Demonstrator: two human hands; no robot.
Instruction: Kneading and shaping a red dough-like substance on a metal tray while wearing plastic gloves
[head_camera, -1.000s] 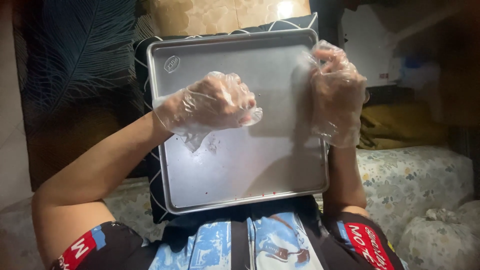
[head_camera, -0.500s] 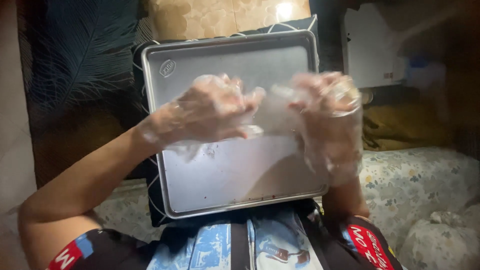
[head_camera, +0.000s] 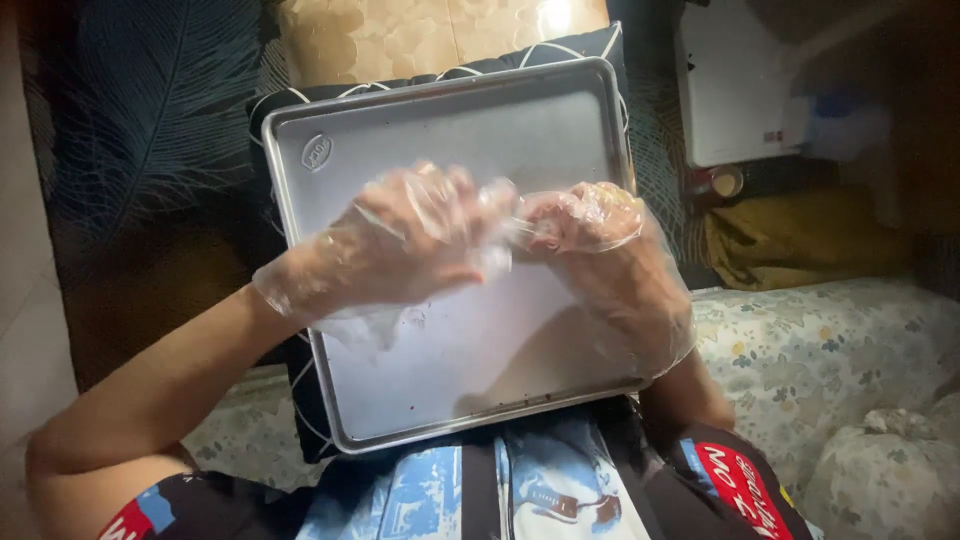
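Both gloved hands have come together over the middle of the metal tray (head_camera: 440, 380) on the lap, the left hand (head_camera: 410, 240) pinching the loose plastic glove at the fingertips of the half-curled right hand (head_camera: 600, 250), at three o'clock from it.

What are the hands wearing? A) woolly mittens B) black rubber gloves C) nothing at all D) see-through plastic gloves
D: both the left hand and the right hand are covered in thin, crinkly clear plastic gloves, held together over the metal tray.

Dim warm light, dark blurry edges
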